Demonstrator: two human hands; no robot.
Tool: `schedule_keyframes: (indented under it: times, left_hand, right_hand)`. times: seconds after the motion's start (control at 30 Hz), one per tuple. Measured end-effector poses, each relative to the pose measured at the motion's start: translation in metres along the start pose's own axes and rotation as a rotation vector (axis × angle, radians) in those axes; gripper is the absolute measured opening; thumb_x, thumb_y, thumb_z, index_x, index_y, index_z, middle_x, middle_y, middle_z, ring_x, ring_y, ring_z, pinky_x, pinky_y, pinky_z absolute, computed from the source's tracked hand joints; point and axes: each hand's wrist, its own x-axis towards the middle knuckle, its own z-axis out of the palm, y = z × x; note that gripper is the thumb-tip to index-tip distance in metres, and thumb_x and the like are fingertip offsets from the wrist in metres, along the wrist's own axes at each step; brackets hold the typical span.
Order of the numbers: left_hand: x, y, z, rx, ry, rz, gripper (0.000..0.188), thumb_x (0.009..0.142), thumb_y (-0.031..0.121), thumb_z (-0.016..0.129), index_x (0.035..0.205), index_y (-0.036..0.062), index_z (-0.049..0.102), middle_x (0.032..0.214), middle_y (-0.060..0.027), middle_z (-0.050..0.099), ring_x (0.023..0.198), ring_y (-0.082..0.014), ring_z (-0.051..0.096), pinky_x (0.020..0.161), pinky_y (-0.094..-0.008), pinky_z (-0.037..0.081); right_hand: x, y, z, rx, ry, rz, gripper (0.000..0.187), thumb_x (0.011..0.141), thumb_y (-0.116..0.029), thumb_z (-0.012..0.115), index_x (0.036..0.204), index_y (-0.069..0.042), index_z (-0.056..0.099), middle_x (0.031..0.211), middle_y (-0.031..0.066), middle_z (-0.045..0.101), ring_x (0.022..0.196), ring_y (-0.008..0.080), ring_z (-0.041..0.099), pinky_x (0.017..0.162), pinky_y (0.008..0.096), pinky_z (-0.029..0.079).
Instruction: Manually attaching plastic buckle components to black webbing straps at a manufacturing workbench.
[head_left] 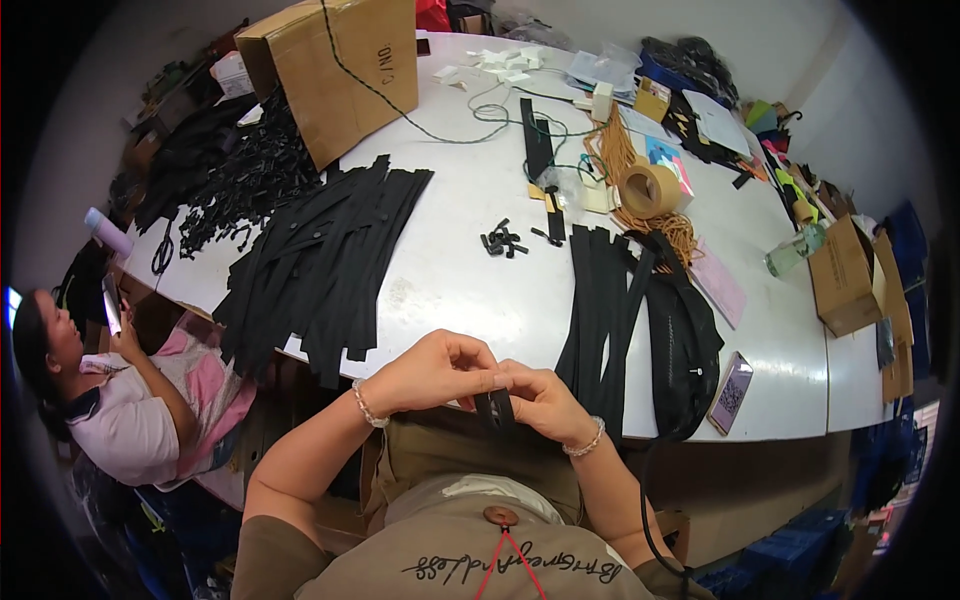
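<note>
Close in front of my body, my left hand (437,372) and my right hand (547,402) meet at the fingertips. Between them they pinch a black zipper strip (494,410), bent into a short loop. Its ends and whatever else the fingers cover are hidden. Just right of my right hand, more long black strips (592,325) lie over the table edge. A larger heap of black strips (320,250) spreads out to the left. Ahead of my hands sits a small cluster of black pieces (503,240), too small to name surely.
The white table (450,290) carries a tall cardboard box (350,80), a pile of small black parts (250,180), a tape roll (650,190), tan cord (612,145), a black pouch (683,350) and a phone (731,393). At left sits a person (140,400) holding a phone.
</note>
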Motion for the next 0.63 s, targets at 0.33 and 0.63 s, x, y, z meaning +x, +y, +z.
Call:
schedule_keyframes:
  times: [0.33,0.63]
  left_hand:
    - [0.009,0.014,-0.003,-0.011,0.093,-0.007,0.023,0.087,0.022,0.062,0.080,0.0003,0.063,0.067,-0.0036,0.062,0.051,-0.0065,0.057,0.047,-0.0178,0.049]
    - [0.014,0.009,-0.007,-0.232,-0.043,-0.085,0.025,0.088,0.026,0.061,0.084,0.0018,0.064,0.073,-0.0065,0.065,0.058,-0.0115,0.064,0.052,-0.0202,0.053]
  right_hand:
    - [0.005,-0.008,0.010,0.170,0.187,0.111,0.016,0.092,-0.009,0.052,0.100,0.001,0.062,0.085,0.0006,0.063,0.073,0.0033,0.056,0.065,0.0169,0.046]
    - [0.003,-0.012,-0.006,0.111,0.106,0.111,0.014,0.091,-0.013,0.056,0.093,0.000,0.062,0.075,-0.0009,0.061,0.064,0.0025,0.054,0.058,0.0140,0.043]
